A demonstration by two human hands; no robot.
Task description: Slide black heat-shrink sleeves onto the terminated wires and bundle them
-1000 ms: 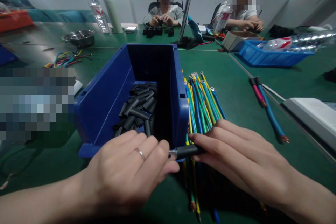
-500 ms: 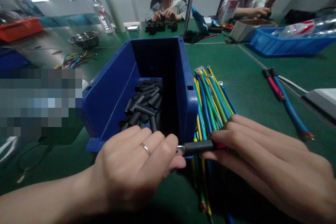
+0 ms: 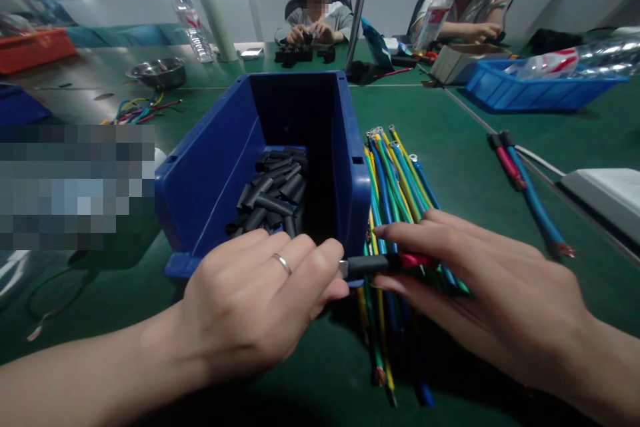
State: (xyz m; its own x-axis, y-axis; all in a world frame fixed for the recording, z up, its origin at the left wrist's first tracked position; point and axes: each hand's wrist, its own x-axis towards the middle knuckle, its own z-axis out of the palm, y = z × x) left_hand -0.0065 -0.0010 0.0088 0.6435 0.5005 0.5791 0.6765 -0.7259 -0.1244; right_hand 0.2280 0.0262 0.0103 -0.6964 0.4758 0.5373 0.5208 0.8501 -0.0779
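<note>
**A:** anyone catch what's different from a second ago? Looks nearly the same to me.

**B:** Small stuff. The black sleeve (image 3: 373, 265) sits further along the red wire (image 3: 417, 259) now: a second back you only saw black tube between the hands, and now red insulation shows at its right end. The metal tip pokes out on the left, right against the left hand (image 3: 255, 310).

**A:** So how are the fingers set?

**B:** Left hand's fingers are curled close together, thumb and forefinger pinching that metal tip. Right hand (image 3: 480, 283) has its fingers long and pressed together, closed on the wire just past the sleeve. I'd guess the sleeve is about seated over the joint, but that's a judgement.

**A:** And where's all this happening?

**B:** Just in front of the blue bin (image 3: 210, 180), at its near right corner. The bin holds a heap of spare black sleeves (image 3: 273, 197). Under the right hand lies the bundle of coloured wires (image 3: 395, 180) on the green table (image 3: 450, 147). Two more wires (image 3: 525, 193) lie well apart to the right.
</note>
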